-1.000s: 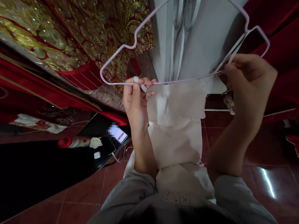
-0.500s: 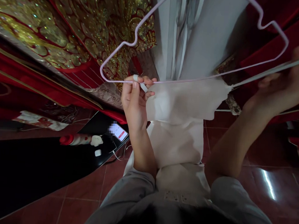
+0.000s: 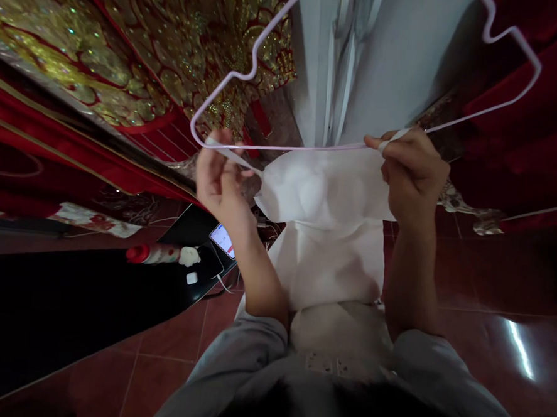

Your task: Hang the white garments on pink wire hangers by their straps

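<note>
A lilac clothes hanger [image 3: 286, 148] hangs in front of me, its top beyond the upper edge of the view. Below its bar is a cream cloth garment [image 3: 327, 186], which drapes down toward my lap. My left hand [image 3: 224, 177] is near the hanger's left corner, fingers curled and a little blurred, with a white strap [image 3: 237, 158] of the garment running across them. Closer to the bar's right part, my right hand [image 3: 417, 173] pinches another white strap [image 3: 396, 139] at the bar. Its fingers are closed.
Sequined gold and red garments [image 3: 141, 49] hang at the left, dark red cloth [image 3: 506, 103] at the right. On a black table [image 3: 88, 310] at the lower left lie a red-capped bottle [image 3: 150, 254], a phone [image 3: 222, 240] and a small white case [image 3: 192, 278]. Red tiles [image 3: 467, 358] cover the floor.
My right hand has come in from the far right to the hanger's bar, bringing its strap along. My left hand has shifted left, drawing its strap out toward the hanger's corner.
</note>
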Motion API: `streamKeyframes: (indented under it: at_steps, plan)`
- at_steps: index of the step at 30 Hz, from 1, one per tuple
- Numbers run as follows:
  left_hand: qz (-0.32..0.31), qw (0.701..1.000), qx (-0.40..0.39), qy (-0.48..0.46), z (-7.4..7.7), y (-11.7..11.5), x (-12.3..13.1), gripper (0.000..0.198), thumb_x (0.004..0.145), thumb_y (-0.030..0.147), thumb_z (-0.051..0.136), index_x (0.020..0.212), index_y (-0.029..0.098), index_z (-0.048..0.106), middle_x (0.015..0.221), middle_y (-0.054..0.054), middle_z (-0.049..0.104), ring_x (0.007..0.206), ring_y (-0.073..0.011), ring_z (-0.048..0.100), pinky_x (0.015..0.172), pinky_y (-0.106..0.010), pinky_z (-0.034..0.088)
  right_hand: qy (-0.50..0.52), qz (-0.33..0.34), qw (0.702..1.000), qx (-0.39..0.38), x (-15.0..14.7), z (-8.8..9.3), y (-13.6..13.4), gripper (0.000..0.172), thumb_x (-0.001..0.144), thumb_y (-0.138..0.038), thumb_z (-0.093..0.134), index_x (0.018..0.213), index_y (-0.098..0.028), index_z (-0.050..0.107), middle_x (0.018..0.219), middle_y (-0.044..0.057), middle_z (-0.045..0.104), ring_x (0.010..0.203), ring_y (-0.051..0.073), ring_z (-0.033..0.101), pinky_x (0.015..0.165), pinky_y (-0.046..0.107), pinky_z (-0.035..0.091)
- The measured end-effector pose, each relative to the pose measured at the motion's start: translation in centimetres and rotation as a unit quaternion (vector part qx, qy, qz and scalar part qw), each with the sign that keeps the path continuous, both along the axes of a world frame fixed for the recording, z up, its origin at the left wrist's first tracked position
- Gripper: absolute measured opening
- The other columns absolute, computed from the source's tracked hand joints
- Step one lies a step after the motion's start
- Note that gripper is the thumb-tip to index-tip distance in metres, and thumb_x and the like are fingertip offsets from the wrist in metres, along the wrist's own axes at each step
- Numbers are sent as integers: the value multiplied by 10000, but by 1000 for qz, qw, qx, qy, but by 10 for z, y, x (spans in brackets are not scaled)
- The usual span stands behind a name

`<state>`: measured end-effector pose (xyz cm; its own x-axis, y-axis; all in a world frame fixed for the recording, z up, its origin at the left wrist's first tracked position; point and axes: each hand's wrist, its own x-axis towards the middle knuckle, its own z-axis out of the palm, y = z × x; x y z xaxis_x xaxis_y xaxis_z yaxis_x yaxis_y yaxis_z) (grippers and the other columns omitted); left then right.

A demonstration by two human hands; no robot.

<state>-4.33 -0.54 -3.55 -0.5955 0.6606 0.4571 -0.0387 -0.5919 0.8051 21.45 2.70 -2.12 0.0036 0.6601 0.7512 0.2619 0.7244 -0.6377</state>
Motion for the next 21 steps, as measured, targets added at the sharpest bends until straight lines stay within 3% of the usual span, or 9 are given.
streamKeyframes:
  at_steps: [2,5,7,9,11,12,15,18,21]
  plan:
    - [82,997,8,-11,-9,8,-25,294,976,267,648,1268,276,680,1481,-13,648,1306,-314,669,819,-359,658,1,22,1000,-10,-2,-3,-1,216,1015,-398,587,1093,-428,787,936,25,687,955,197,682,854,433,608]
    - [65,998,2,19,-4,22,-51,337,991,402,700,1319,331,661,1525,38,611,1458,-336,550,1050,-455,626,23,40,999,-18,-7,-5,-1,195,1015,-392,586,1053,-408,777,988,19,706,974,194,680,894,441,600]
    - [51,995,8,88,14,30,-54,367,918,431,820,1226,265,709,1332,1,721,1370,-338,624,1140,-513,581,29,29,999,-21,-10,-6,0,189,1007,-426,598,1026,-369,777,982,21,705,947,191,675,869,434,595]
    - [37,988,12,153,41,36,-47,357,844,348,917,1124,214,741,1141,-19,761,1210,-326,706,1143,-562,570,25,12,999,-24,-11,-7,0,229,1004,-473,590,1016,-344,779,962,29,697,922,196,666,817,427,590]
    - [-10,978,-62,198,69,39,-37,162,927,165,838,1060,199,751,1045,-32,754,1142,-307,725,1163,-571,539,5,-3,999,-38,-10,-6,-1,270,1010,-511,561,1012,-346,775,969,40,694,954,214,655,796,438,587]
    - [-15,974,-87,210,81,40,-32,103,928,110,820,931,176,741,951,-35,732,1122,-306,725,1166,-566,533,-10,-10,999,-50,-9,-6,-2,274,1014,-517,544,1018,-358,767,986,44,696,989,224,649,804,449,587]
    - [-44,961,-138,236,106,40,-24,146,916,45,800,859,149,716,909,-10,703,1166,-281,692,1163,-481,548,-53,-27,995,-86,-5,-3,-6,262,1018,-505,504,1058,-398,740,1040,60,697,1084,246,631,817,466,585]
    - [-75,947,-82,300,106,38,-19,255,907,-75,739,1027,148,766,1060,1,711,1154,-233,675,1112,-353,566,-57,-35,993,-99,-4,-2,-8,255,993,-486,518,1091,-405,739,1054,70,690,1106,274,626,785,474,578]
    - [-58,958,-20,282,82,35,-11,300,944,-32,721,1172,161,740,1222,0,697,1320,-230,605,1198,-323,492,-58,-37,991,-115,-6,-3,-8,267,982,-465,520,1104,-413,751,1088,65,686,1060,275,632,754,464,563]
